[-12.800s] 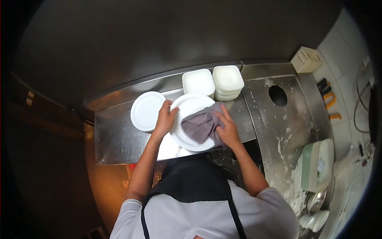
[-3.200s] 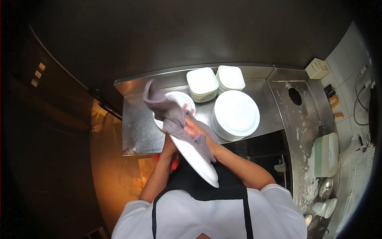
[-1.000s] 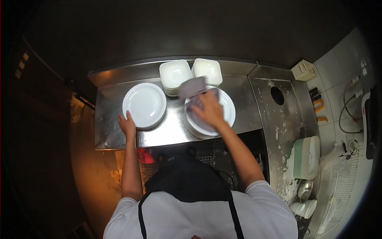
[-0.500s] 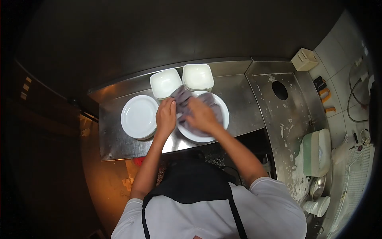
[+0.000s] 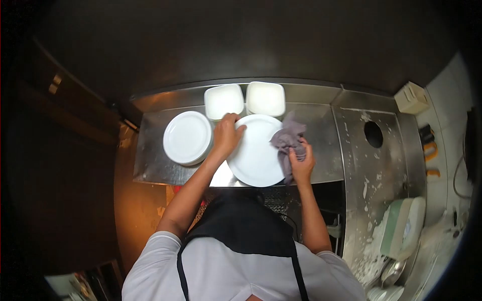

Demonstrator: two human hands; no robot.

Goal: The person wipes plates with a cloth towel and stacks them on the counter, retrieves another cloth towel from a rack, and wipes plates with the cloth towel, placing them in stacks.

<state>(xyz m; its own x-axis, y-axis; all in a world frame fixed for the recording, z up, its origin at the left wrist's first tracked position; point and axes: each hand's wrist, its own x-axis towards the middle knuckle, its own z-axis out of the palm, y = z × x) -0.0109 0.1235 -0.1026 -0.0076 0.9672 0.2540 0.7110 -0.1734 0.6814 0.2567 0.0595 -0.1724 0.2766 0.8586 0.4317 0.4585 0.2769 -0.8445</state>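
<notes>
A large white plate [image 5: 257, 153] is in front of me at the middle of the steel counter. At its upper left rim, my left hand [image 5: 228, 136] has the edge between thumb and fingers. My right hand [image 5: 302, 163] is closed on a bunched grey-purple cloth [image 5: 289, 138], which lies against the plate's right rim and hangs down beside it. To the left stands a stack of smaller white plates [image 5: 187, 138]. Behind the large plate are two squarish white bowls, the left bowl [image 5: 224, 101] and the right bowl [image 5: 265, 99].
The steel counter [image 5: 321, 150] adjoins a wet, foam-spotted sink surface [image 5: 359, 195] with a dark round hole [image 5: 373, 134] on the right. A green and white container [image 5: 401, 228] and metal bowls stand there. Orange-handled tools [image 5: 430, 150] hang on the tiled wall.
My right hand has moved the cloth from the plate's middle to its right rim. The left hand has left the cloth and is now on the plate's rim. The view has shifted slightly.
</notes>
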